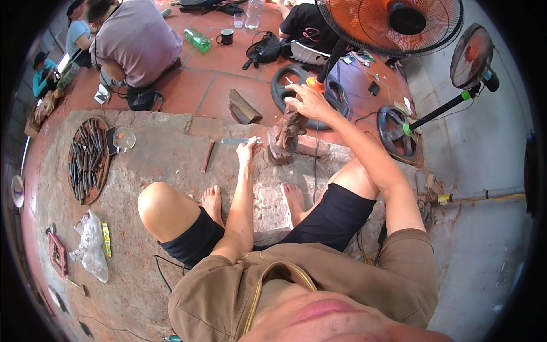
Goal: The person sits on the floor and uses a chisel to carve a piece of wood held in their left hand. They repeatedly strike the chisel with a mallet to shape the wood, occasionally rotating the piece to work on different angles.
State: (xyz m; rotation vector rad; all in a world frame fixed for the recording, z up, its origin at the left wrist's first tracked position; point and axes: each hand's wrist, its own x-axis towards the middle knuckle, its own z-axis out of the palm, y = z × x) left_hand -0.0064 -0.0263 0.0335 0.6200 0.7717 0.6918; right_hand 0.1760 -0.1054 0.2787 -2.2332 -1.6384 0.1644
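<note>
My left hand (249, 153) is closed around one end of a flat grey metal strip (233, 141), which points left above the stone floor; whether it is a blade or a ruler I cannot make out. My right hand (312, 104) reaches forward, fingers stretched and apart, over the top of a rough brown wooden stump (286, 132). Right behind these fingers is the orange control part (315, 85) of the large standing fan (405, 21); whether they touch it I cannot tell. A thin reddish-brown stick (208, 156) lies left of the metal strip.
A round basket of dark sticks (88, 159) and a glass cup (123, 139) are at left. Nearer lie a plastic bag (92, 245) and a hammer-like tool (77, 285). A wood block (244, 107) sits ahead. A smaller fan (473, 57) stands right; people sit beyond.
</note>
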